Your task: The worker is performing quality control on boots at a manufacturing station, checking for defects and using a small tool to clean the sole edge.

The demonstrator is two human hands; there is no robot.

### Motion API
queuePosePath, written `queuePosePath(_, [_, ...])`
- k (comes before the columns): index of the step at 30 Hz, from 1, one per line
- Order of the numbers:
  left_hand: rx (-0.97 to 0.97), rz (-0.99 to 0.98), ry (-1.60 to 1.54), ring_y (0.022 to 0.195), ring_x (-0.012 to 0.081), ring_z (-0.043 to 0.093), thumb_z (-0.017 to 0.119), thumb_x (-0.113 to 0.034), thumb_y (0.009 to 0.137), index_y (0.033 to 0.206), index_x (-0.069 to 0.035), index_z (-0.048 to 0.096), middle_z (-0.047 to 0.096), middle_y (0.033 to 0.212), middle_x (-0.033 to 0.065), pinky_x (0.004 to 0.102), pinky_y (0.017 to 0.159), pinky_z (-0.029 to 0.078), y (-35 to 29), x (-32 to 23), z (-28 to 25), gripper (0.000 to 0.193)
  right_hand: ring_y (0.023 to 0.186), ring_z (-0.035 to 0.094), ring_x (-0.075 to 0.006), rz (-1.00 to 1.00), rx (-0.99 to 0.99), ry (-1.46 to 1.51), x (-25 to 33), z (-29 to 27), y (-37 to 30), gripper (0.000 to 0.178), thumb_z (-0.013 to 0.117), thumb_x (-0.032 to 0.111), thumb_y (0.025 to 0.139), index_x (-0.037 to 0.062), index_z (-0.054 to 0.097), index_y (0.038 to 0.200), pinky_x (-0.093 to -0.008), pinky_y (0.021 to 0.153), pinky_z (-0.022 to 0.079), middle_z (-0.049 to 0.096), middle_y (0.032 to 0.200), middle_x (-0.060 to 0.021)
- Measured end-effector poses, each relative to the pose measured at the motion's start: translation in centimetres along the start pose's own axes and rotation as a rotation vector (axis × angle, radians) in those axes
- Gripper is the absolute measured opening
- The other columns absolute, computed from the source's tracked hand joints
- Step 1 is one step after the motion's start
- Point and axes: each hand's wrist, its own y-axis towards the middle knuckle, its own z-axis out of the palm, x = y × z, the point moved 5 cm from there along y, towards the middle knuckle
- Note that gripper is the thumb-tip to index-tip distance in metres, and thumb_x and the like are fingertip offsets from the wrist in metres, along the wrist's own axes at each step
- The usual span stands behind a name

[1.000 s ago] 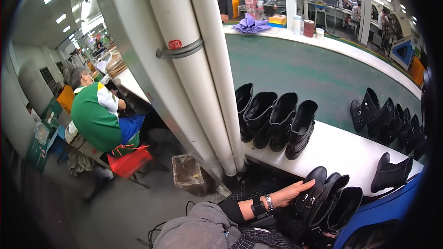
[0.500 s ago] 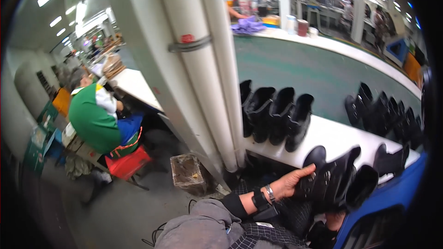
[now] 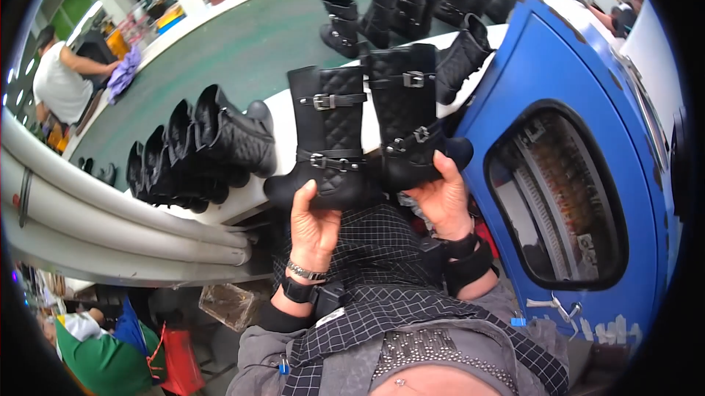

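Note:
Two black ankle-strapped boots with quilted shafts and silver buckles are held up side by side before me, openings upward. Round the foot of the left boot (image 3: 330, 128) my left hand (image 3: 314, 228) is closed, thumb on its near side. My right hand (image 3: 445, 201) grips the right boot (image 3: 402, 113) low at the foot, thumb up along it. The toes point outward, away from each other. Their soles and most of my fingers are hidden behind the boots.
Several black boots (image 3: 209, 135) line the white ledge (image 3: 283, 120) at left. More boots (image 3: 411, 14) stand on the green conveyor belt (image 3: 272, 36). A blue machine (image 3: 507, 102) with a window is close at right, white pipes (image 3: 132, 227) at left. Co-workers sit at far left and lower left.
My view has swung right, toward the belt and blue machine. The boots, bunched together at lower right before, are now upright side by side in front of me, one in each hand.

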Motion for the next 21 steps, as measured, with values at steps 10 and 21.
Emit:
queuePosePath(10, [-0.124, 0.086, 0.087, 0.09, 0.0217, 0.067, 0.065, -0.022, 0.086, 0.11, -0.004, 0.058, 0.066, 0.103, 0.0092, 0.035, 0.07, 0.059, 0.2, 1.6, -1.7, 0.031, 0.088, 0.068, -0.022, -0.06, -0.079, 0.024, -1.8, -2.4, -1.2, 0.027, 0.061, 0.022, 0.089, 0.0031, 0.06, 0.108, -0.0367, 0.072, 0.06, 0.068, 0.099, -0.0107])
queuePosePath(21, [-0.19, 0.109, 0.065, 0.085, 0.021, 0.067, 0.064, -0.022, 0.088, 0.11, -0.001, 0.056, 0.066, 0.102, 0.0107, 0.0319, 0.066, 0.061, 0.1, 1.9, -1.7, 0.031, 0.09, 0.068, -0.0217, -0.09, -0.083, 0.005, -3.7, -2.1, -0.8, 0.029, 0.056, 0.027, 0.091, 0.0024, 0.062, 0.106, -0.0365, 0.077, 0.059, 0.069, 0.1, -0.0106])
